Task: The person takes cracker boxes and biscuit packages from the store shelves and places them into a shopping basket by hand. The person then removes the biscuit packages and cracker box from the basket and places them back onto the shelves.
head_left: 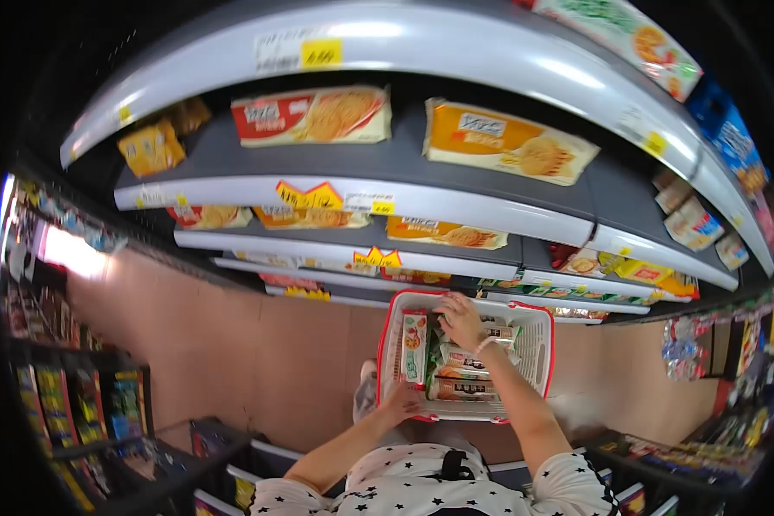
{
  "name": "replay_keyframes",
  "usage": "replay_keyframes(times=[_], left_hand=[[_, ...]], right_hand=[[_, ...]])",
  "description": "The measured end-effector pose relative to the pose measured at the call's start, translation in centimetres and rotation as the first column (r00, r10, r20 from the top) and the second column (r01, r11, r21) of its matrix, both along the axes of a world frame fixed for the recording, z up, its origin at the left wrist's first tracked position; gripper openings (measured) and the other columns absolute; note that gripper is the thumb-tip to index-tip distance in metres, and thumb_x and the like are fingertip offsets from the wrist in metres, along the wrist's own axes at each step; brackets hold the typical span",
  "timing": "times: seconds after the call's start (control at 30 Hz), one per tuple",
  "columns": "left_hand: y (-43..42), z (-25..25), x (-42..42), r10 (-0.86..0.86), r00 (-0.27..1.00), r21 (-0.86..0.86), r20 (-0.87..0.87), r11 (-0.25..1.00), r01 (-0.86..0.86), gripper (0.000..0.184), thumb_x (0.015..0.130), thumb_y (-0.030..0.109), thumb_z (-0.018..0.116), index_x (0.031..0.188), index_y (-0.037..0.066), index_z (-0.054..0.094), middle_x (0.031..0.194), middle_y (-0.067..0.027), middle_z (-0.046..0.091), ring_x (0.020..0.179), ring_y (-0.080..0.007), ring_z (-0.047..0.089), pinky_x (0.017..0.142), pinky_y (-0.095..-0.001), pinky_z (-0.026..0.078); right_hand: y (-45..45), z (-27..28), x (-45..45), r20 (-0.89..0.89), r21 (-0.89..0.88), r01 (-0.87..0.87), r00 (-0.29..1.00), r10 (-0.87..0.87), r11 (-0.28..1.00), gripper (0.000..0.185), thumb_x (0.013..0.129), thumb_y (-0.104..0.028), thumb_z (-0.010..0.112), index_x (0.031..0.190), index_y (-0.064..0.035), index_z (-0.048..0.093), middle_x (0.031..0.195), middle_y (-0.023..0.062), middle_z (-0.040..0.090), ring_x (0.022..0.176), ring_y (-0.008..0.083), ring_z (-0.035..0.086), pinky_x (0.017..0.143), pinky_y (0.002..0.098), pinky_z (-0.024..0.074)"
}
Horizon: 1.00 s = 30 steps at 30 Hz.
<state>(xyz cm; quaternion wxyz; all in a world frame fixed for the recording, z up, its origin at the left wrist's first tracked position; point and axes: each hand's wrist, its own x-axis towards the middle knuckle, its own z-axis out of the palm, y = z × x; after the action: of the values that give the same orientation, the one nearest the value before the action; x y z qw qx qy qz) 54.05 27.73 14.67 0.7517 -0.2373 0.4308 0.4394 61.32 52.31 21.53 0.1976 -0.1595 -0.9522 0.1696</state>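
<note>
A white shopping basket (535, 344) with a red rim is held in front of my body. My left hand (402, 402) is closed over its near left rim. Inside, at the far side, my right hand (461, 320) reaches down with fingers curled among the packets; what they grip is hidden. A white, red and green biscuit box (414, 346) stands along the basket's left wall. To its right lie several clear-wrapped biscuit packets (463, 389) with dark labels, side by side.
Shelves ahead carry a red biscuit packet (311, 117), an orange biscuit packet (512, 142) and several more below. Yellow price tags (321, 54) line the shelf edges. Bottles (684, 348) stand on the floor at right. Another shelf rack (82, 400) is at left.
</note>
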Motion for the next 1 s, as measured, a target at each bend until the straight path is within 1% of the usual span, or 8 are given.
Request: replay_keyframes(times=[0.07, 0.33, 0.47, 0.53, 0.57, 0.67, 0.87, 1.0], left_hand=[[0.5, 0.5, -0.2, 0.033, 0.991, -0.100, 0.132, 0.995, -0.020, 0.030, 0.075, 0.023, 0.062, 0.100, 0.010, 0.052, 0.101, -0.0136, 0.050, 0.094, -0.0291, 0.051, 0.080, -0.0421, 0.047], [2.2, -3.8, 2.4, 0.396, 0.918, -0.078, -0.007, 0.915, -0.395, 0.033, 0.070, 0.010, 0.057, 0.100, 0.005, 0.045, 0.101, -0.0155, 0.045, 0.093, -0.0319, 0.050, 0.086, -0.0449, 0.044], [1.6, -1.2, 1.9, 0.321, 0.942, -0.147, 0.099, 0.941, -0.305, 0.029, 0.072, 0.013, 0.057, 0.100, 0.008, 0.048, 0.093, -0.0144, 0.048, 0.080, -0.0315, 0.051, 0.071, -0.0445, 0.048], [0.7, -0.5, 3.2, 0.047, 0.927, 0.141, -0.372, 0.990, 0.006, 0.031, 0.073, 0.018, 0.057, 0.102, 0.012, 0.050, 0.094, -0.0145, 0.049, 0.076, -0.0303, 0.050, 0.060, -0.0403, 0.047], [1.6, -0.7, 2.7, 0.189, 0.978, -0.155, -0.092, 0.967, -0.201, 0.034, 0.073, 0.020, 0.059, 0.104, 0.014, 0.049, 0.097, -0.0119, 0.049, 0.081, -0.0297, 0.051, 0.064, -0.0404, 0.046], [3.8, 0.2, 1.5, 0.169, 0.974, -0.044, -0.153, 0.983, -0.178, 0.036, 0.074, 0.021, 0.058, 0.107, 0.012, 0.047, 0.098, -0.0084, 0.049, 0.086, -0.0247, 0.050, 0.076, -0.0369, 0.044], [12.7, 23.4, -1.1, 0.605, 0.622, 0.797, -0.496, 0.602, 0.050, 0.078, 0.081, 0.019, 0.056, 0.140, 0.005, 0.005, 0.136, -0.0126, 0.028, 0.128, -0.0231, 0.028, 0.104, -0.0349, 0.025], [17.9, 35.9, -1.9, 0.862, -0.013, 0.729, -0.507, 0.436, 0.528, 0.079, 0.081, 0.010, 0.059, 0.138, -0.002, 0.006, 0.130, -0.0219, 0.032, 0.123, -0.0313, 0.033, 0.101, -0.0385, 0.027]], right_hand=[[-1.2, -3.8, -1.1, 0.290, -0.320, 0.108, 0.957, -0.011, 0.941, 0.035, 0.082, -0.013, 0.054, 0.116, -0.0073, 0.050, 0.122, 0.0125, 0.047, 0.119, 0.0304, 0.039, 0.099, 0.0400, 0.0340], [-3.2, -8.9, -2.2, 0.612, -0.388, 0.333, 0.790, -0.030, 0.859, 0.073, 0.078, -0.035, 0.060, 0.136, -0.0048, 0.027, 0.126, 0.0180, 0.039, 0.115, 0.0384, 0.038, 0.097, 0.0425, 0.0344], [-6.0, -8.5, 1.0, 0.466, -0.335, 0.383, 0.861, -0.202, 0.861, 0.073, 0.073, -0.044, 0.065, 0.129, -0.0057, 0.039, 0.117, 0.0188, 0.041, 0.112, 0.0404, 0.035, 0.098, 0.0451, 0.0311], [-6.5, -5.9, 2.6, 0.396, -0.420, 0.451, 0.872, -0.288, 0.787, 0.055, 0.072, -0.036, 0.066, 0.112, -0.0016, 0.052, 0.111, 0.0183, 0.046, 0.110, 0.0350, 0.039, 0.095, 0.0417, 0.0329], [-7.1, -5.1, 3.6, 0.202, -0.389, 0.432, 0.902, -0.383, 0.813, 0.047, 0.071, -0.025, 0.067, 0.108, -0.0001, 0.052, 0.107, 0.0174, 0.048, 0.104, 0.0341, 0.042, 0.090, 0.0416, 0.0345], [-7.6, 0.2, 5.3, -0.088, -0.340, 0.422, 0.876, -0.475, 0.840, 0.045, 0.074, -0.020, 0.067, 0.111, 0.0001, 0.051, 0.105, 0.0162, 0.048, 0.099, 0.0307, 0.044, 0.087, 0.0402, 0.0351], [-3.2, 17.8, 3.4, -0.699, -0.317, 0.319, 0.557, -0.447, 0.893, 0.065, 0.081, -0.009, 0.057, 0.136, -0.0028, 0.024, 0.133, 0.0143, 0.034, 0.122, 0.0237, 0.034, 0.102, 0.0365, 0.0250], [1.6, 32.1, 2.3, -0.928, -0.130, 0.221, 0.315, -0.197, 0.967, 0.064, 0.082, 0.002, 0.050, 0.137, -0.0027, 0.018, 0.136, 0.0151, 0.030, 0.130, 0.0251, 0.025, 0.106, 0.0360, 0.0183]])
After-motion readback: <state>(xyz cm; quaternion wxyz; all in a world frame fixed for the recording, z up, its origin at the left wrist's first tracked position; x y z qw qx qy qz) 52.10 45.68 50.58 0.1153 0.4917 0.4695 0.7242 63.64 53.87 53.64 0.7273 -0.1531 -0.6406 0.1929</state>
